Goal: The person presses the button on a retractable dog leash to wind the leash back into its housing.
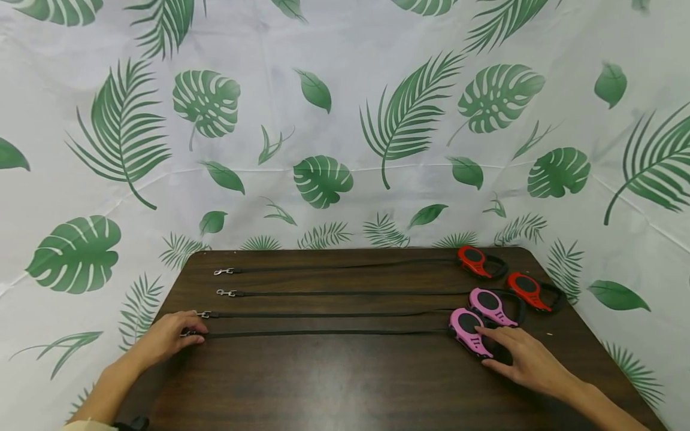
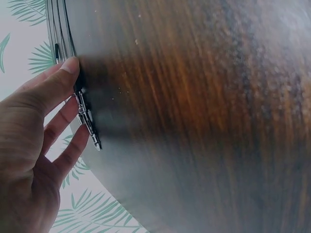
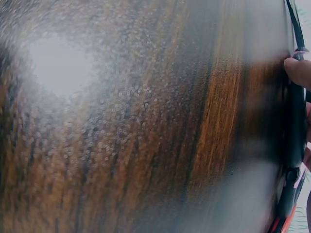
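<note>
Four black leashes lie stretched side by side across a dark wooden table (image 1: 345,383). Their handles sit at the right, two red (image 1: 474,260) (image 1: 527,290) and two pink (image 1: 487,305). My left hand (image 1: 185,334) pinches the metal clip (image 2: 87,121) of the nearest leash between thumb and fingers, close to the table's left edge. My right hand (image 1: 512,353) rests with straight fingers on the nearest pink handle (image 1: 465,326). In the right wrist view only a fingertip (image 3: 299,70) shows, touching a black loop (image 3: 295,126).
The other three clips (image 1: 223,271) (image 1: 226,293) (image 1: 203,314) lie loose on the left side of the table. A white cloth printed with green leaves (image 1: 345,120) hangs behind and around the table. Bare wood fills the front of the table between my hands.
</note>
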`<state>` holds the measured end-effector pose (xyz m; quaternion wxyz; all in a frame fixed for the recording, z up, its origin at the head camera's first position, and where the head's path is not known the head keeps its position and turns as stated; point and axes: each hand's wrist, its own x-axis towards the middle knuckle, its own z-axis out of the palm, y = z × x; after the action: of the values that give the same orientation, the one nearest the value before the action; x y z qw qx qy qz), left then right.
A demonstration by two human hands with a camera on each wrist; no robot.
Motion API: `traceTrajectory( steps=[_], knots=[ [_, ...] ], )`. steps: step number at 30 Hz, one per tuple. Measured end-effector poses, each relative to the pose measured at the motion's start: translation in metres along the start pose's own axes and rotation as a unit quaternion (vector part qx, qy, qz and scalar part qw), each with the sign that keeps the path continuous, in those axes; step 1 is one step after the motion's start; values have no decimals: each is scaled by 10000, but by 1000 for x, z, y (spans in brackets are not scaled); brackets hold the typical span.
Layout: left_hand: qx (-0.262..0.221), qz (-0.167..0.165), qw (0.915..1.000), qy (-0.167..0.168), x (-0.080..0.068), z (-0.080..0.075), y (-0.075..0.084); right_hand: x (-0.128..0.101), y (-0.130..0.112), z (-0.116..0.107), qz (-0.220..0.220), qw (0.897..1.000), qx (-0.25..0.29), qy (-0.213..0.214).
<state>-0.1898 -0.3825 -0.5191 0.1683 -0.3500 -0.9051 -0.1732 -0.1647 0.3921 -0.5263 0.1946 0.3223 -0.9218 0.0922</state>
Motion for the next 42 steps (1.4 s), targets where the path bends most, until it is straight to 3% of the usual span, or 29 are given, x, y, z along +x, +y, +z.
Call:
traceTrajectory(
  steps=[11, 23, 32, 42],
  knots=[
    [24, -208, 9997, -110, 0, 0, 6, 1, 2, -1, -212, 9996, 15, 161],
    [-234, 88, 9987, 445, -1, 2, 3, 6, 0, -8, -186, 9997, 180, 25],
    [-409, 443, 9958, 689, 3, 0, -1, 13, 0, -16, 184, 9956, 906, -162],
    [-251, 816, 9926, 867, 8, -1, -5, 22, 8, -28, 795, 9833, 1584, -413]
  ],
)
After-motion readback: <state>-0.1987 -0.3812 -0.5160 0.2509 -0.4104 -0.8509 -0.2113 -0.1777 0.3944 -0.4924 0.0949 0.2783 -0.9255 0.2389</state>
